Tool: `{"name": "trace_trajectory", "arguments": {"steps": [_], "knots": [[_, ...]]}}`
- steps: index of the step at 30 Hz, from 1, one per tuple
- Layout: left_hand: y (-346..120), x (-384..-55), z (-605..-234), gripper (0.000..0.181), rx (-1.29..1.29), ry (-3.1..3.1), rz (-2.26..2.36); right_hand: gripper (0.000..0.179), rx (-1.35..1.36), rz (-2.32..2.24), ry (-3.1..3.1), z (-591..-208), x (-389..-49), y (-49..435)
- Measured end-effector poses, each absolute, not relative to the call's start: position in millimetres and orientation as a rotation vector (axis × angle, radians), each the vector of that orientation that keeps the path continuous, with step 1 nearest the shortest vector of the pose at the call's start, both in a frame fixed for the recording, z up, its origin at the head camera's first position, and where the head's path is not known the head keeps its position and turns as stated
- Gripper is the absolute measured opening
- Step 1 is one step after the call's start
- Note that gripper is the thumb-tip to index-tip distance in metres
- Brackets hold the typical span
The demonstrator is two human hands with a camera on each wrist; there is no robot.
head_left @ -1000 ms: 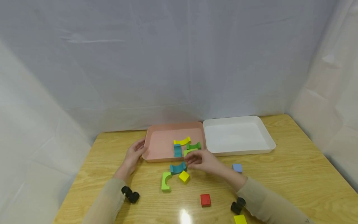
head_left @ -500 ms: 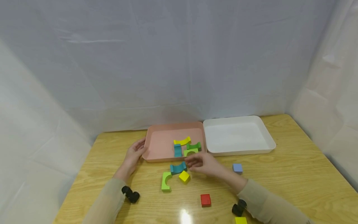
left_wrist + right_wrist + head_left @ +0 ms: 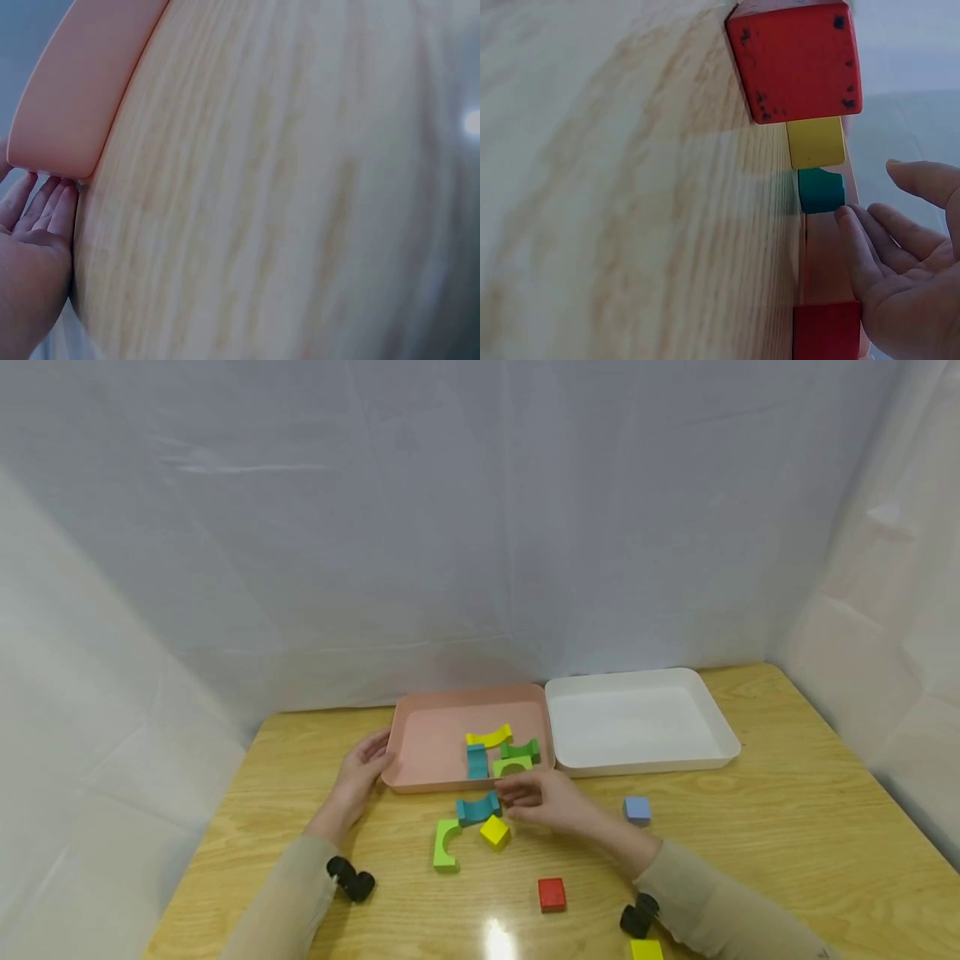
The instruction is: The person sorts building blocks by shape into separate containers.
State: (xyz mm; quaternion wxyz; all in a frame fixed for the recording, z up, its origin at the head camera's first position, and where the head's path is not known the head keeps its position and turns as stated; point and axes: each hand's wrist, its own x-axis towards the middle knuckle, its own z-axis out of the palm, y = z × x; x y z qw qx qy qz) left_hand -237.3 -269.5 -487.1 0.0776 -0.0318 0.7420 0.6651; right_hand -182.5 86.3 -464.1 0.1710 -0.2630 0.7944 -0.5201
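My left hand (image 3: 360, 777) rests against the left end of the pink tray (image 3: 427, 735). In the left wrist view its fingers (image 3: 51, 202) are extended and touch the tray wall. Just off the tray's front right edge is my right hand (image 3: 551, 797), nothing held, thumb spread from the fingers. Close to its fingertips are a teal curved block (image 3: 477, 810) and a yellow cube (image 3: 495, 832) on the table. Inside the tray lie a light green arch (image 3: 513, 766), a green curved block (image 3: 520, 751), a teal one (image 3: 477, 762) and a yellow one (image 3: 489, 737).
A white tray (image 3: 637, 722) adjoins the pink one on the right. About the table (image 3: 787, 860) are a light green arch (image 3: 445, 847), a red block (image 3: 552, 895), a blue block (image 3: 637, 810) and a yellow block (image 3: 647, 950). Pale sheets (image 3: 480, 527) hang around the table.
My right hand has drawn back slightly from the light green arch in the pink tray, so more of that arch shows. My left hand stays at the tray's end.
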Motion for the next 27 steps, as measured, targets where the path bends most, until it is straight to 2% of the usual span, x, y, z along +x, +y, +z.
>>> {"name": "trace_trajectory", "arguments": {"steps": [27], "knots": [[-269,-237,-486,0.058,-0.095,2.219,1.996,0.037,-0.655,-1.435,2.364,-470,-180,73]]}}
